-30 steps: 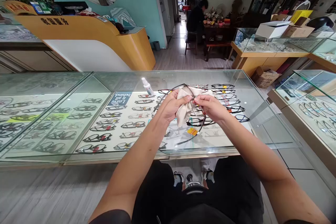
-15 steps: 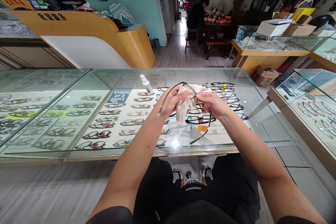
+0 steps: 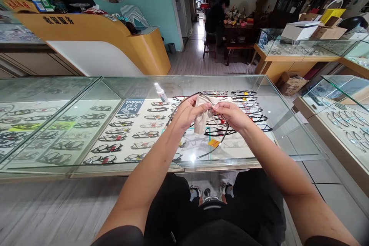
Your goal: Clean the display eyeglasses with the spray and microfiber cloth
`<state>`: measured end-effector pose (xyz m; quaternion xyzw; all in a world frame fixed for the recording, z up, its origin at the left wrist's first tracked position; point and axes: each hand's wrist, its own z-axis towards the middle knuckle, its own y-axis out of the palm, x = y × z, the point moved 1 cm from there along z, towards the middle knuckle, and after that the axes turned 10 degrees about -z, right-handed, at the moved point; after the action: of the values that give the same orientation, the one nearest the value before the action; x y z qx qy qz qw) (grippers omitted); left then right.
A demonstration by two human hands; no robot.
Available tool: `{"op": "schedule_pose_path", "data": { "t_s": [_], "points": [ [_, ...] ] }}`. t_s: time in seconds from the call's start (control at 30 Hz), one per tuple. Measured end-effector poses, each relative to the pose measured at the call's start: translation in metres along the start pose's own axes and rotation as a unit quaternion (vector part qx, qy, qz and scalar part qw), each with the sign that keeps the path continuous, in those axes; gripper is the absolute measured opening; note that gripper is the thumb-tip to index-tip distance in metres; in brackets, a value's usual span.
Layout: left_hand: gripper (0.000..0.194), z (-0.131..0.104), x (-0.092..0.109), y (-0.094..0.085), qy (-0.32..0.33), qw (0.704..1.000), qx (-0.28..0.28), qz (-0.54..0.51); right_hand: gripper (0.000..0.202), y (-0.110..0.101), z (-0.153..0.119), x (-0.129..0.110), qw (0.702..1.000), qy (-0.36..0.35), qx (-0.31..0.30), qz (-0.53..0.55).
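Above the glass counter, my left hand (image 3: 186, 114) pinches a beige cleaning cloth (image 3: 199, 126) around part of a pair of dark-framed eyeglasses (image 3: 227, 127). Fingers and cloth hide most of the lenses. My right hand (image 3: 233, 115) is closed on the frame near its middle, with fingertips against the cloth. One temple arm curves down below my right hand, and an orange-yellow tag (image 3: 213, 143) hangs beside it. The other arm runs along behind my left hand. A white spray bottle (image 3: 161, 92) stands on the counter, left of and beyond my hands.
Rows of eyeglass frames (image 3: 145, 134) lie inside the glass display case (image 3: 184, 80) under my hands. More cases stand at the right, with an open cardboard box (image 3: 291, 83) on the floor. A person (image 3: 215, 17) sits at a table in the back.
The eyeglasses have tilted and shifted slightly left, and the hanging temple arm and tag have swung left. Both hands keep hold, my left hand rolled a little over the cloth.
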<state>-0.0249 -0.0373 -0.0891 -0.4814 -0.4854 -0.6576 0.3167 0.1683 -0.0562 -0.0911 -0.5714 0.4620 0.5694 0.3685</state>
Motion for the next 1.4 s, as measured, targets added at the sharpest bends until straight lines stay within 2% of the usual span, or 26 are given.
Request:
{"op": "schedule_pose_path", "data": {
  "t_s": [0.2,0.3,0.5,0.67,0.8,0.97,1.13,1.23,1.4],
  "points": [
    [0.06,0.0,0.001,0.008,0.066,0.996,0.062,0.021,0.051,0.0,-0.001,0.0,0.999,-0.026,0.004,-0.029],
    [0.062,0.002,0.002,0.006,0.079,0.995,0.056,0.011,0.049,0.002,-0.003,0.0,0.999,-0.028,0.004,-0.037],
    [0.06,0.003,0.004,0.001,0.057,0.995,0.057,-0.057,0.05,0.005,-0.005,-0.005,0.999,-0.028,0.023,-0.022],
    [0.052,-0.002,0.008,0.001,0.035,0.998,0.018,0.038,0.05,0.005,-0.006,-0.003,0.999,-0.024,0.015,-0.015],
    [0.05,-0.002,0.009,0.002,0.1,0.986,0.04,0.127,0.049,0.006,-0.007,-0.002,0.999,-0.034,0.016,-0.033],
    [0.059,0.001,0.006,0.002,0.155,0.972,0.102,0.142,0.048,0.009,-0.011,-0.009,0.999,-0.037,-0.018,-0.03],
    [0.05,-0.004,0.008,0.0,0.229,0.951,0.091,0.188,0.052,0.004,-0.011,-0.011,0.999,-0.023,-0.008,-0.027],
    [0.051,-0.006,0.005,-0.001,0.25,0.939,0.105,0.21,0.05,-0.001,-0.01,-0.01,1.0,-0.026,-0.008,-0.014],
    [0.059,-0.002,0.006,-0.005,0.258,0.937,0.145,0.187,0.048,-0.015,-0.004,-0.014,0.998,-0.029,0.0,0.062]
  ]
}}
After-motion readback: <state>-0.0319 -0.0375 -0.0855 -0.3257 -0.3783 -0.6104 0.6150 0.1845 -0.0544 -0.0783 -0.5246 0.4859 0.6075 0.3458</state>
